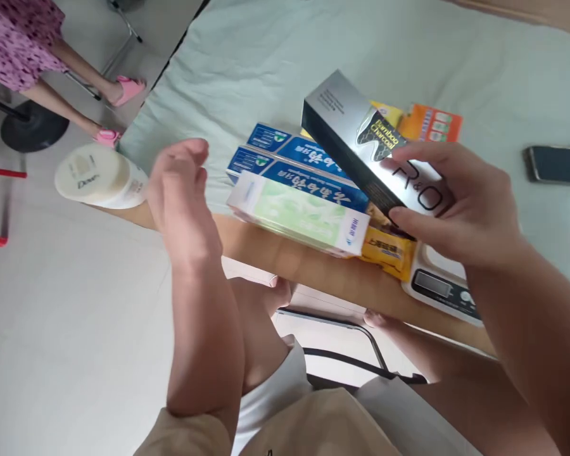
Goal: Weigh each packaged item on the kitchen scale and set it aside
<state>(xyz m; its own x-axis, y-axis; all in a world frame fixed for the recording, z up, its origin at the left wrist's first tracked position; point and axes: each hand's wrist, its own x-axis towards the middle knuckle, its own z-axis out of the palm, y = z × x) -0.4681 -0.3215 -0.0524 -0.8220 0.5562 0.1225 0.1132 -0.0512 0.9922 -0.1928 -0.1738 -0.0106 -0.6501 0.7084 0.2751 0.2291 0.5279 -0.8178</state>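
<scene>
My right hand (460, 196) grips the lower end of a silver and black toothpaste box (342, 114) printed "Bamboo Charcoal", its thumb and fingers on opposite sides. The box is tilted above the other packs. My left hand (180, 190), slightly blurred, hovers near the table's edge with its fingers loosely bent and nothing visible in them. Beside it stands a white Dove bottle (95, 174). Between the hands lie two blue toothpaste boxes (294, 177) and a pale green and white box (299, 212). The held box hides part of the things behind it.
A kitchen scale (437, 288) stands at the front edge by a yellow packet (387, 250). An orange pack (432, 123) lies behind, and a phone (560, 164) is at the right. Pale green cloth (247, 57) covers the table. Another person's legs (83, 73) show upper left.
</scene>
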